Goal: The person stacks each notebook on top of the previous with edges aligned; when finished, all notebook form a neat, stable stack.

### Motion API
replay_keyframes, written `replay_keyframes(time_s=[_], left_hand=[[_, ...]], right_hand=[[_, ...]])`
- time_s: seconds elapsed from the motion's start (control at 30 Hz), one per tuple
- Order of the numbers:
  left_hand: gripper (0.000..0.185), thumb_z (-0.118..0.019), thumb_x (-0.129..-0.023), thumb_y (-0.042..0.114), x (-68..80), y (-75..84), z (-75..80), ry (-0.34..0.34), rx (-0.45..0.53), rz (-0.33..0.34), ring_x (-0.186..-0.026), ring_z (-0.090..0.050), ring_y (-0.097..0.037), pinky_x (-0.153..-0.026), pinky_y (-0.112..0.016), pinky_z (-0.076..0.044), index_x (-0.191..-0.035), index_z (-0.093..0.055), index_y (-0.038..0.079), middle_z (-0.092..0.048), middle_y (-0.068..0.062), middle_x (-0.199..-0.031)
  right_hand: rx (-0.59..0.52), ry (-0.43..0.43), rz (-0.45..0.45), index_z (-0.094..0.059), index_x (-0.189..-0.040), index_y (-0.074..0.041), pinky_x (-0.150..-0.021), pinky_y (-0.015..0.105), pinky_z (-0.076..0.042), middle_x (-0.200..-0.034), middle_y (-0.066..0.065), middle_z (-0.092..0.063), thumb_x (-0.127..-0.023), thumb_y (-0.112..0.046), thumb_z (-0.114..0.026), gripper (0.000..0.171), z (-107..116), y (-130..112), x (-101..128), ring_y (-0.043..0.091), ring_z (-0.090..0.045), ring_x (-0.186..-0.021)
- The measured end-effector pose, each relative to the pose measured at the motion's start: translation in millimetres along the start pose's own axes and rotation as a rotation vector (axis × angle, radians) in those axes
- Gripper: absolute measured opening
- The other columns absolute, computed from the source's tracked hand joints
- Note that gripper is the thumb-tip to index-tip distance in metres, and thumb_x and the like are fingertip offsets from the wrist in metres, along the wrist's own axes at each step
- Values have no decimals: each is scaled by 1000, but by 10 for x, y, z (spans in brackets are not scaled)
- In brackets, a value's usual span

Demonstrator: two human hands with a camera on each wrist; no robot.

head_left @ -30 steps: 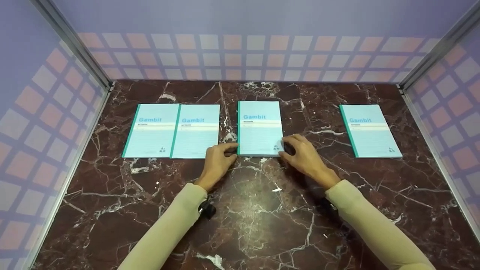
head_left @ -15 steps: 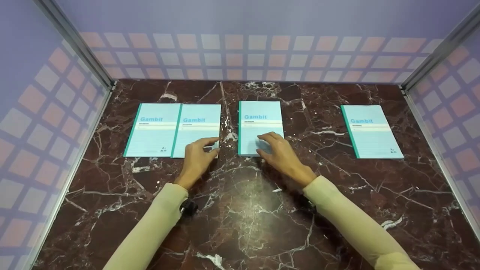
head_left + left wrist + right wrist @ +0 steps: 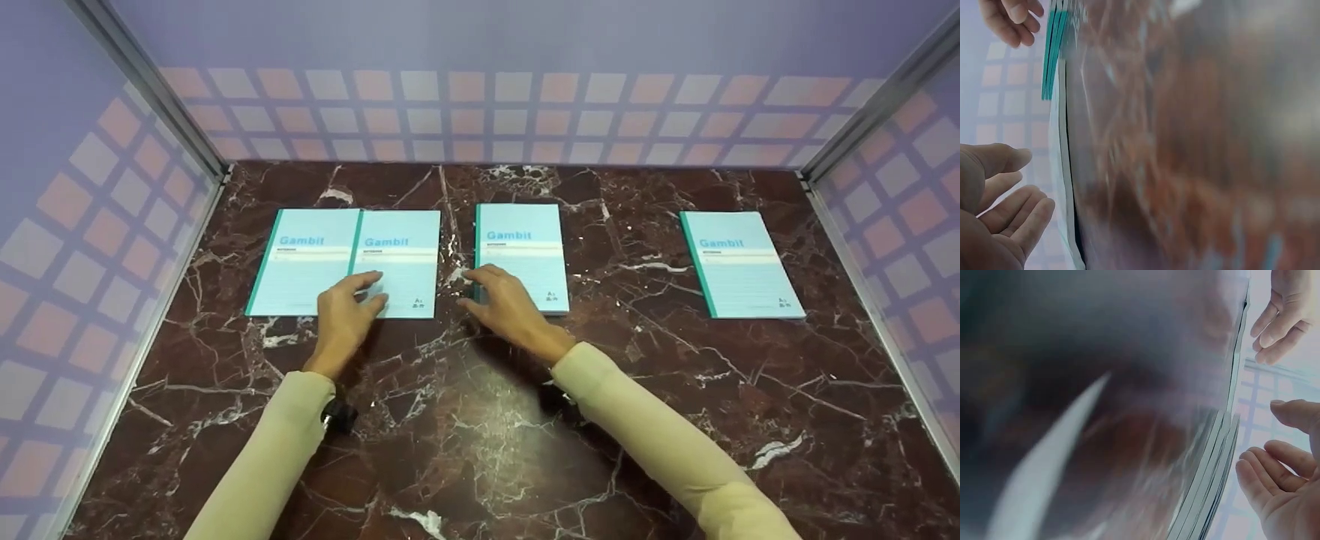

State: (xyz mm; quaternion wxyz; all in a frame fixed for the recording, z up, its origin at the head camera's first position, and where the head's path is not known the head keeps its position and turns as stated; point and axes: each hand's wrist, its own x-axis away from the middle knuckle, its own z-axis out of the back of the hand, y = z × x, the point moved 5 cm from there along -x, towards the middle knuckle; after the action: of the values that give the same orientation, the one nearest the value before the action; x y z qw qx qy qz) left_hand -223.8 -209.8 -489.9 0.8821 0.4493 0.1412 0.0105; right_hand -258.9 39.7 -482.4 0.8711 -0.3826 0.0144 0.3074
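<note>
Four light-blue "Gambit" notebooks with teal spines lie in a row on the marble table [image 3: 480, 420]. The first notebook [image 3: 304, 262] and the second notebook [image 3: 405, 255] touch side by side. A third notebook [image 3: 525, 247] lies mid-table and a fourth notebook [image 3: 739, 262] lies at the right. My left hand [image 3: 360, 294] is over the lower left of the second notebook, fingers relaxed and holding nothing. My right hand [image 3: 474, 291] hovers at the third notebook's lower left corner, fingers spread. In the left wrist view the left hand [image 3: 1005, 208] floats beside notebook edges [image 3: 1053, 50].
Patterned walls with metal corner posts [image 3: 142, 90] close the table on the left, back and right. Dark marble lies between the third and fourth notebooks and across the whole near half. Both wrist views are heavily blurred.
Both hands have slid left: the left from the third notebook's left edge onto the second notebook, the right from the third notebook's right corner to its left corner. The notebooks stayed put.
</note>
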Motion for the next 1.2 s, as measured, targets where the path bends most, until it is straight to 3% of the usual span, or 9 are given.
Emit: replay_keyframes(time_s=[0.23,0.4,0.57,0.9,1.07,1.2], left_hand=[[34,-79,-90,-6,2,-112,112,34,-38,-40,-120,-68,-44,-101,-52,-57,-124,-74,-9,-70,-26,-130],[36,-80,-92,-3,20,-185,192,17,-53,1,-120,-67,-44,-101,-55,-56,-127,-73,-8,-69,-26,-133],[35,-79,-93,-2,20,-208,220,-23,-96,40,-118,-68,-47,-100,-58,-56,-127,-73,-8,-67,-28,-133],[32,-77,-93,-3,17,-207,220,-4,-150,70,-116,-69,-47,-96,-59,-57,-125,-75,-6,-67,-27,-134],[28,-71,-96,-5,9,-200,198,-7,-160,60,-99,-74,-43,-79,-52,-59,-124,-76,-6,-70,-28,-127],[29,-68,-98,-7,10,-202,195,-11,-151,46,-73,-67,-35,-65,-42,-47,-125,-75,-6,-72,-27,-123]], right_hand=[[-9,-79,-103,-60,-142,7,-116,42,-45,-143,23,-62,-96,-17,-81,56,-219,-55,-143,37,-60,-133],[-13,-129,-175,-58,-145,6,-121,43,-39,-149,23,-58,-97,-20,-80,59,-350,-87,-207,38,-53,-140],[12,-155,-179,-57,-146,7,-122,43,-38,-148,23,-58,-96,-22,-82,62,-450,-143,-267,38,-51,-141],[35,-139,-183,-53,-149,9,-123,43,-36,-151,27,-53,-93,-19,-86,71,-521,-146,-339,41,-45,-144],[33,-138,-203,-52,-150,9,-123,43,-35,-151,27,-53,-93,-18,-86,71,-521,-120,-338,41,-46,-144],[30,-145,-222,-51,-151,8,-124,42,-34,-151,27,-53,-94,-18,-84,71,-523,-115,-319,40,-45,-144]])
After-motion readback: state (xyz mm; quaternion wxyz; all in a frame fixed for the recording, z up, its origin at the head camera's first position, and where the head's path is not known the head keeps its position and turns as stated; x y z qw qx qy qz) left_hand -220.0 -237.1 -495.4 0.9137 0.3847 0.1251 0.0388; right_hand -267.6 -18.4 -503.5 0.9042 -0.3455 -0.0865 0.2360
